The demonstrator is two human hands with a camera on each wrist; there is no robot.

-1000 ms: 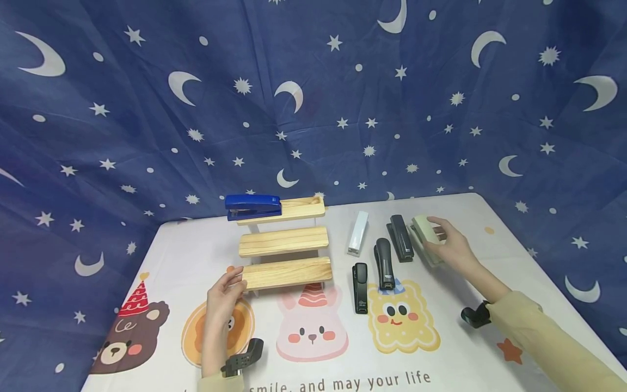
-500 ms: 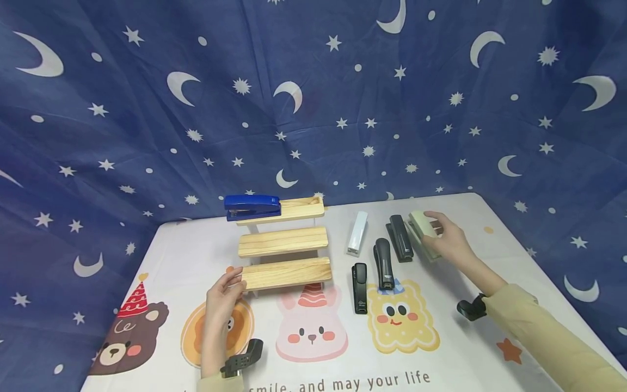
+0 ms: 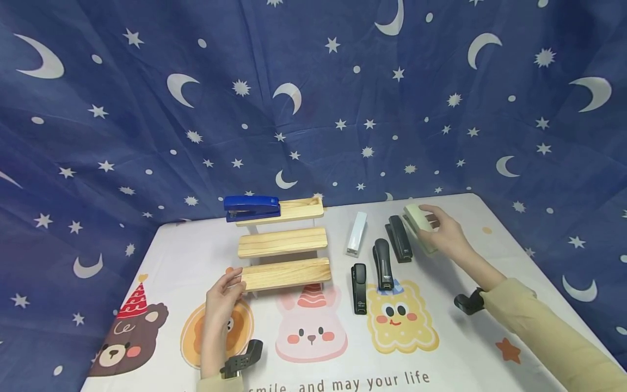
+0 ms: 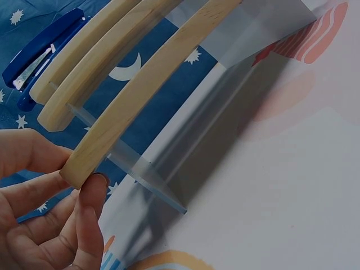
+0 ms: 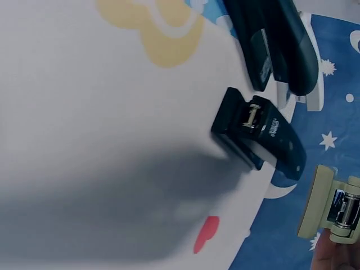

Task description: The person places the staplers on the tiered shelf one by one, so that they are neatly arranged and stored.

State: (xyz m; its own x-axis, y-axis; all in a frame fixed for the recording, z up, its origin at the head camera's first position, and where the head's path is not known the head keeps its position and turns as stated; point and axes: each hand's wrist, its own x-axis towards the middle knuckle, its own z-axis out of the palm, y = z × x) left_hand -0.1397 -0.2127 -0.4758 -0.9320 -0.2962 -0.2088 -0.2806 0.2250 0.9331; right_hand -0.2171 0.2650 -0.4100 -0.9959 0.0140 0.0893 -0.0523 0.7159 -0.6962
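At the rack's lower left corner, my left hand (image 3: 220, 302) pinches the end of the lowest wooden shelf (image 3: 286, 275). The left wrist view has fingers on both faces of that shelf end (image 4: 84, 163). My right hand (image 3: 449, 237) grips a pale green stapler (image 3: 419, 224), held above the cloth beside a black stapler (image 3: 400, 238). Part of the pale green stapler (image 5: 319, 205) appears at the right edge of the right wrist view, where most of the hand is out of frame. A blue stapler (image 3: 251, 207) sits on the left half of the top shelf (image 3: 306, 208).
Between rack and right hand lie a white stapler (image 3: 357, 234), a black stapler with a rounded top (image 3: 383, 264) and a small black stapler (image 3: 360, 288). Clear side panels (image 4: 146, 180) support the shelves. A blue star-patterned curtain (image 3: 313, 109) hangs behind the table (image 3: 186, 245).
The right hand has raised the pale green stapler and carried it a little left and toward the back. The left hand stays on the lowest shelf.
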